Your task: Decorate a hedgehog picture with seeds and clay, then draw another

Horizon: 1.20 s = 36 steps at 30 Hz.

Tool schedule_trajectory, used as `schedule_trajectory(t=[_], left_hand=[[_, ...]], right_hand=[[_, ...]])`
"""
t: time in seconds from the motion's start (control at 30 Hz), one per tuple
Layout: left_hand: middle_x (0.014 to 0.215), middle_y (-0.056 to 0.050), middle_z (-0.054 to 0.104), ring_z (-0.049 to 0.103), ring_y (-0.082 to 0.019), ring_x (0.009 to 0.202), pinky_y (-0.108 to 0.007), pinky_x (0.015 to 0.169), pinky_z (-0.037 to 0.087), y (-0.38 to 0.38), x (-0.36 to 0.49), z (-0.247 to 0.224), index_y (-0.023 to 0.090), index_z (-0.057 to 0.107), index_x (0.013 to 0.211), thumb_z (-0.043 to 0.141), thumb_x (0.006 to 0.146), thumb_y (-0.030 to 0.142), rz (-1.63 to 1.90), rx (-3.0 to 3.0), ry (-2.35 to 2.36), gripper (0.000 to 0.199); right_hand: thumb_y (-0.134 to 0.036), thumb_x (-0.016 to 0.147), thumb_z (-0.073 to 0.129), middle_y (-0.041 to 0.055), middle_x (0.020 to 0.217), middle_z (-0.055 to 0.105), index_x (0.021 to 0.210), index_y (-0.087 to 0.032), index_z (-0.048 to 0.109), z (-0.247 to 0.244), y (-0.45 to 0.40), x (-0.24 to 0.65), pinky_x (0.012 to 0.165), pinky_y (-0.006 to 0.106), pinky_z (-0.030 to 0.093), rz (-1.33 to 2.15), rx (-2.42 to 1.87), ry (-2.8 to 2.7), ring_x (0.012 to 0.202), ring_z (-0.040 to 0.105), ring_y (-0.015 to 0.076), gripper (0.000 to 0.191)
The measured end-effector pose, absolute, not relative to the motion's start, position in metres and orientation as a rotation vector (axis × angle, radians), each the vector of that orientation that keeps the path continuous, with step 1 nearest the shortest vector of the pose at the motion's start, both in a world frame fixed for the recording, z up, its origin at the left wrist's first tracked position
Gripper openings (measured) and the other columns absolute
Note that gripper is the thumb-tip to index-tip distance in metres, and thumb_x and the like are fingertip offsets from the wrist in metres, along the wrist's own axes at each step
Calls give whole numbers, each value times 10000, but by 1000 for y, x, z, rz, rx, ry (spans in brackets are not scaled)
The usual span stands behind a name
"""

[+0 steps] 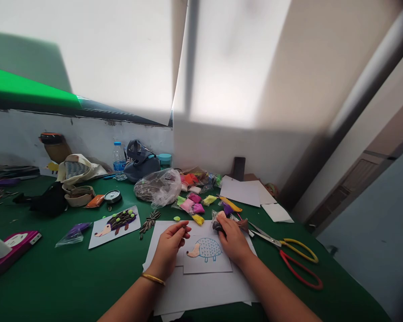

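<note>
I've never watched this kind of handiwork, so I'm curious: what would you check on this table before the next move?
Hedgehog drawing lying flat on the white paper sheets: ok.
Right hand holding the dark lump: ok.
Left hand holding something between its fingers: cannot tell.
Scissors lying apart from both hands: ok.
Yellow clay within reach: ok.

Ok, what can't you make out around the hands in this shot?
Head view:
Whatever the left hand pinches: hidden by its fingers, too small to tell.
Most of the dark clay: hidden by the right hand.
Contents of the crumpled plastic bag: blurred by its film.
</note>
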<state>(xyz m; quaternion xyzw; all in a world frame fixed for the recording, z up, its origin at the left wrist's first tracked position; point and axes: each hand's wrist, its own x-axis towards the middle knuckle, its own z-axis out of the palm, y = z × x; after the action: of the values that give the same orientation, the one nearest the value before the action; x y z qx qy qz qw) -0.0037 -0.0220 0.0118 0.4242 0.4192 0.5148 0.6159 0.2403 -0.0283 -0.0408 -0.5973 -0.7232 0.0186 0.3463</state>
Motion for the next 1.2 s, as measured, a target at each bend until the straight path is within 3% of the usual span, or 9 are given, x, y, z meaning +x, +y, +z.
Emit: schedule_trajectory(t=[0.23,0.37,0.6,0.97,1.2], left_hand=[[810,-63,641,550,-104,657,-189,504,373,-21,-8,13,124,753,967,696,637,249,1226,747,859,358],[813,-53,617,544,-104,677,-192,522,390,-22,-8,16,127,757,979,754,671,360,1240,739,842,386],[745,-51,672,570,-106,599,-199,502,390,-19,-6,11,131,729,895,828,604,556,1199,892,946,524],[872,-96,753,696,-193,748,-308,684,546,-18,-6,10,154,724,946,903,547,427,1180,931,921,515],[610,-6,640,574,-128,546,-243,536,443,-11,-10,2,154,655,722,835,604,532,1206,1111,1015,435]], right_hand=[[-128,858,474,121,1345,597,1343,-180,566,-41,-29,241,1097,526,411,61,-1504,-1838,1263,525,269,497],[-141,869,483,119,1323,614,1314,-192,585,-43,-28,243,1090,531,415,95,-1511,-1794,1244,544,272,460],[-211,896,507,95,1380,581,1348,-221,547,-41,-29,243,1115,519,386,138,-1498,-1808,1289,515,261,454],[-188,898,475,108,1397,544,1359,-200,540,-33,-35,242,1145,504,361,22,-1510,-1792,1326,465,255,466],[-172,913,413,116,1359,524,1373,-212,519,-30,-48,239,1084,453,445,46,-1561,-1709,1269,510,250,473]])
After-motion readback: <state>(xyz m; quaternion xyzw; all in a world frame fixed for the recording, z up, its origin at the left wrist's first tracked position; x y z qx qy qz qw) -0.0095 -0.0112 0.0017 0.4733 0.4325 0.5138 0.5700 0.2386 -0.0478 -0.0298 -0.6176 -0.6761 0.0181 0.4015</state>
